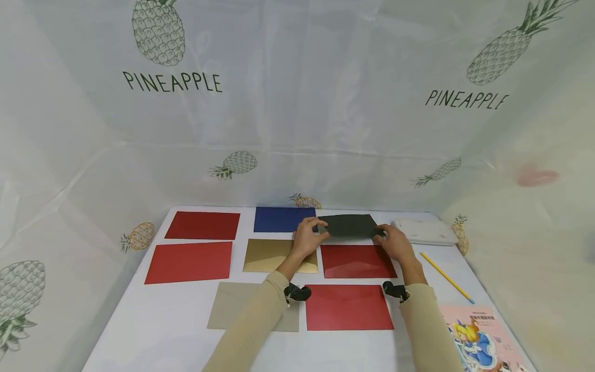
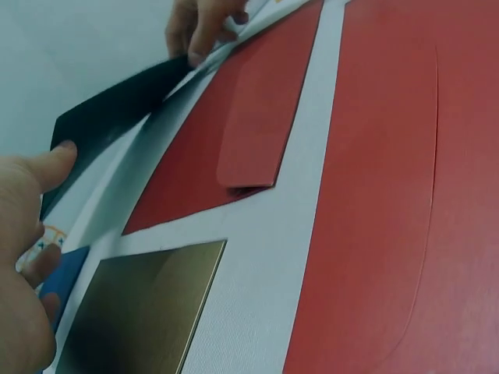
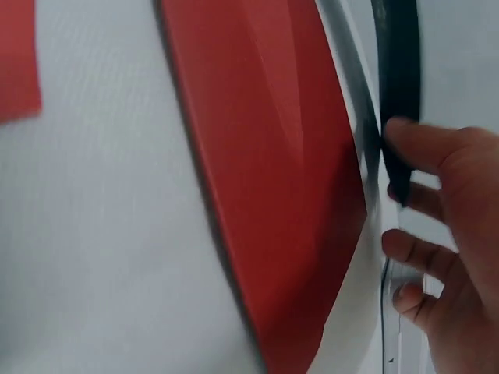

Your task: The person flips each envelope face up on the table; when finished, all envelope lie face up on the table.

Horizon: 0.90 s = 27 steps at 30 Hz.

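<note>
Both hands hold a black envelope [image 1: 349, 226] by its two short ends, raised a little off the table at the back. My left hand [image 1: 308, 238] pinches its left end, with the thumb on the near face in the left wrist view [image 2: 31, 234]. At the other end, thumb and fingers of my right hand [image 1: 395, 243] grip the edge; the right wrist view shows the black envelope [image 3: 398, 70] nearly edge-on. Just in front lies a red envelope [image 1: 358, 261]. A gold envelope [image 1: 267, 256] is partly under the left forearm, and a blue envelope [image 1: 284, 219] lies beyond it.
Two red envelopes [image 1: 202, 225] lie at the left, one behind the other. Nearer are a beige envelope [image 1: 228, 307] and another red envelope [image 1: 349, 307]. At the right are a white flat box [image 1: 425, 231], a yellow pencil [image 1: 446, 276] and a pink picture book [image 1: 483, 336].
</note>
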Tool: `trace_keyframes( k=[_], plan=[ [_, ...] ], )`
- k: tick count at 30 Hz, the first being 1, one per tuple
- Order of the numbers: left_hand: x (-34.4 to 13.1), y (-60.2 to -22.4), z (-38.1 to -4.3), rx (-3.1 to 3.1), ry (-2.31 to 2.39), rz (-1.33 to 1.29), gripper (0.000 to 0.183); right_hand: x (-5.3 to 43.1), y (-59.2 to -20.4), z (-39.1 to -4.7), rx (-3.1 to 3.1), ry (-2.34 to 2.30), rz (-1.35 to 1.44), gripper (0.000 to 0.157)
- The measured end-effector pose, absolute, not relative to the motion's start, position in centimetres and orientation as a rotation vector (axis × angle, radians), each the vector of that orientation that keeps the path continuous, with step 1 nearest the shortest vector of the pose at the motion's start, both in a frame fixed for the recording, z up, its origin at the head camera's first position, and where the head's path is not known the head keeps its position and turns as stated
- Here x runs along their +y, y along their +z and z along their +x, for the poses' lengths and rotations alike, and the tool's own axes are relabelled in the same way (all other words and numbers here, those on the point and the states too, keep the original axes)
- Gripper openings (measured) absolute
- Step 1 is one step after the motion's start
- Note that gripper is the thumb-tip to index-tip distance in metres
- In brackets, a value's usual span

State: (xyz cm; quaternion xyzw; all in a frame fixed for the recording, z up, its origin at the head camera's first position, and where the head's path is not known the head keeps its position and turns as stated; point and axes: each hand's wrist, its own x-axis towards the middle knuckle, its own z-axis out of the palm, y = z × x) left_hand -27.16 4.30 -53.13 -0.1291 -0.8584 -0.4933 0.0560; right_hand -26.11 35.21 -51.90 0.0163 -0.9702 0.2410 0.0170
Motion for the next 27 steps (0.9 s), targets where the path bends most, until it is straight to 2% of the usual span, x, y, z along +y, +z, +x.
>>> trace_keyframes(
  k=[8, 13, 21, 27],
  plan=[
    [3.3, -53.2, -27.4, -2.670, -1.446, -0.383, 0.032, 36.1, -51.8, -25.9, -2.797, 0.987, -0.066, 0.051],
    [3.0, -53.3, -27.3, -2.664, -1.404, -0.364, 0.028, 36.1, -52.2, -25.8, -2.664, 1.082, -0.123, 0.054],
    [3.1, -53.5, -27.2, -2.699, -1.332, -0.375, 0.021, 35.4, -52.6, -26.2, -2.468, 1.235, -0.223, 0.048],
    [3.3, -53.3, -27.2, -2.669, -1.408, -0.377, 0.028, 35.3, -52.2, -26.3, -2.422, 1.255, -0.284, 0.044]
  ],
)
